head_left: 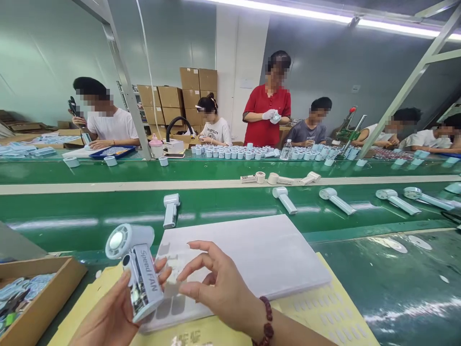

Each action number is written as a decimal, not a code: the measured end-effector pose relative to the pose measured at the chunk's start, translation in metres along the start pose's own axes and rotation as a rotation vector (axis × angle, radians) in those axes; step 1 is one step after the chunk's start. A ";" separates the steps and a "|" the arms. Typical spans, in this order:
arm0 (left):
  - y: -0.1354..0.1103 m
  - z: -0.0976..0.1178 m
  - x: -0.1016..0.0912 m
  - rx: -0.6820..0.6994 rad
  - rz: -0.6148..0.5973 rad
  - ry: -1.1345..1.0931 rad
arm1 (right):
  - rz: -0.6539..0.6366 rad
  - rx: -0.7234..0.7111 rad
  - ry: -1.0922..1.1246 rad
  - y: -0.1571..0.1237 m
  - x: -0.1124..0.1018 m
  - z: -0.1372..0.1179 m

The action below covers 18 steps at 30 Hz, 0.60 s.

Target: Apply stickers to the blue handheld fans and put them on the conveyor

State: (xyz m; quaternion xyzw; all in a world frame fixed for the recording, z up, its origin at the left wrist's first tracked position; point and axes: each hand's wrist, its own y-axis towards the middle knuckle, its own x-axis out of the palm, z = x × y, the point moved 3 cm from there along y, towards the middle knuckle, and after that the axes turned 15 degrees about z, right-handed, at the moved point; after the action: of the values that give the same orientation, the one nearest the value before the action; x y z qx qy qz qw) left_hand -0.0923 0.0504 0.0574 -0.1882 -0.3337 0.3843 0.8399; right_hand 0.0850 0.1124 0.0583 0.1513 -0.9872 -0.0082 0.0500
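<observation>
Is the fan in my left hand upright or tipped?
Tipped: the fan leans in your left hand, round head up-left, handle slanting down-right.

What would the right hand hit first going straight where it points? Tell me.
Probably the fan held in the left hand: the right hand points left at its body, though depth is hard to judge from this view.

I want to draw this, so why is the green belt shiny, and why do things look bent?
In the head view, the long ceiling light makes white streaks of glare on the green belt; the wide lens seems to make the metal post lean and bends the picture's edges; the fan in the left hand looks big but sharp.
</observation>
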 end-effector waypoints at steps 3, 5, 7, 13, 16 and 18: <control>-0.021 -0.016 0.005 -0.041 0.121 -0.024 | 0.009 0.011 0.117 -0.026 -0.001 -0.009; -0.031 -0.023 0.010 -0.118 0.153 -0.115 | 0.047 0.019 0.157 -0.039 0.000 -0.010; -0.040 -0.029 0.016 -0.189 0.155 -0.172 | 0.072 0.015 0.203 -0.050 0.003 -0.010; -0.064 -0.040 0.027 -0.270 0.205 -0.245 | 0.153 -0.058 0.339 -0.063 0.015 -0.011; -0.071 -0.042 0.033 -0.233 0.195 -0.282 | 0.158 -0.034 0.350 -0.064 0.018 -0.012; -0.073 -0.041 0.035 -0.219 0.196 -0.288 | 0.181 -0.026 0.344 -0.064 0.018 -0.012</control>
State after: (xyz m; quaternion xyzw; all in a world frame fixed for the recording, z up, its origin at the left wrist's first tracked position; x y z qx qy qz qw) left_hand -0.0086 0.0287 0.0842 -0.2530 -0.4701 0.4485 0.7168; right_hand 0.0886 0.0460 0.0701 0.0605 -0.9734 0.0095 0.2207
